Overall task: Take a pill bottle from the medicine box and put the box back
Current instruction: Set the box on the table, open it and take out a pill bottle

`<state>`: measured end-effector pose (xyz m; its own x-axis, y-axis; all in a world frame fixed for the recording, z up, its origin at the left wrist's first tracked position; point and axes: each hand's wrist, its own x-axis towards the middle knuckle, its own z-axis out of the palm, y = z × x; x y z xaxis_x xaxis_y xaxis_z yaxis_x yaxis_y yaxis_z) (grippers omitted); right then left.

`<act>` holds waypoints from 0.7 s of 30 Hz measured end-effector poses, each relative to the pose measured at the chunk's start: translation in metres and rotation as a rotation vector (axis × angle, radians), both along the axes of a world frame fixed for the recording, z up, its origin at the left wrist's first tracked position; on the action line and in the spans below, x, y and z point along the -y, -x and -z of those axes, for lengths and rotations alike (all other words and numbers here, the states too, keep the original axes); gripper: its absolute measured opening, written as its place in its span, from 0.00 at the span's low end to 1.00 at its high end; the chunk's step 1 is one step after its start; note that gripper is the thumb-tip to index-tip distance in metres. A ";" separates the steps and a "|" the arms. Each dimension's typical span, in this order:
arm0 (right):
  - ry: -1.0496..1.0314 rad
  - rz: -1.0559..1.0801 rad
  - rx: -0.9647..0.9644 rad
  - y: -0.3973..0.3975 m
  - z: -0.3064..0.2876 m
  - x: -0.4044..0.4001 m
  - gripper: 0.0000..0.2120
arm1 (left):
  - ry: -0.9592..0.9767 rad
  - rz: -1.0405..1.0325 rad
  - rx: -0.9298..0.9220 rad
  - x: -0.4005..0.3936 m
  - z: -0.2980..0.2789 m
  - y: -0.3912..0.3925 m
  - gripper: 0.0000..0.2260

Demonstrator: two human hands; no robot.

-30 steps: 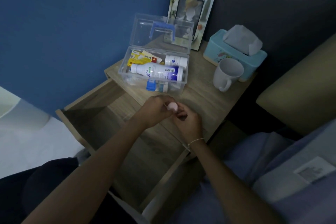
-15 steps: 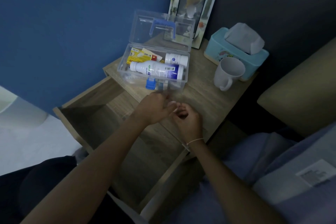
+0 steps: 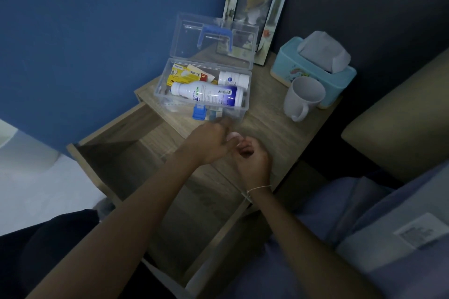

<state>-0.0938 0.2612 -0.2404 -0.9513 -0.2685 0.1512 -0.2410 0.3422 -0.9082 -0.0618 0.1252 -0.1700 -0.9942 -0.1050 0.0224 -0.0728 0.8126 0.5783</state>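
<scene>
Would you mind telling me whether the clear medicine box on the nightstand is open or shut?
Open: the medicine box has its lid standing upright behind it, leaving the bottles inside uncovered.

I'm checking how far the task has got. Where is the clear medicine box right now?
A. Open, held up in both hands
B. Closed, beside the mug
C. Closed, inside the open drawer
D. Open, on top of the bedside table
D: the medicine box sits lid-up on the bedside table, bottles inside, behind the open drawer.
</scene>
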 end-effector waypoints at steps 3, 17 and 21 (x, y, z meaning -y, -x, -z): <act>-0.012 -0.009 -0.010 0.001 0.002 0.000 0.09 | -0.046 0.076 0.032 0.005 -0.001 0.001 0.15; -0.037 -0.009 0.030 0.000 0.001 0.000 0.10 | 0.056 0.090 0.087 0.004 -0.004 0.010 0.14; -0.005 0.010 0.053 0.000 0.000 0.001 0.07 | 0.172 -0.016 0.039 -0.001 0.004 0.010 0.15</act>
<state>-0.0934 0.2602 -0.2406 -0.9607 -0.2592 0.0998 -0.1894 0.3486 -0.9179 -0.0718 0.1265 -0.1736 -0.9929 -0.1191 0.0025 -0.1066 0.8976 0.4277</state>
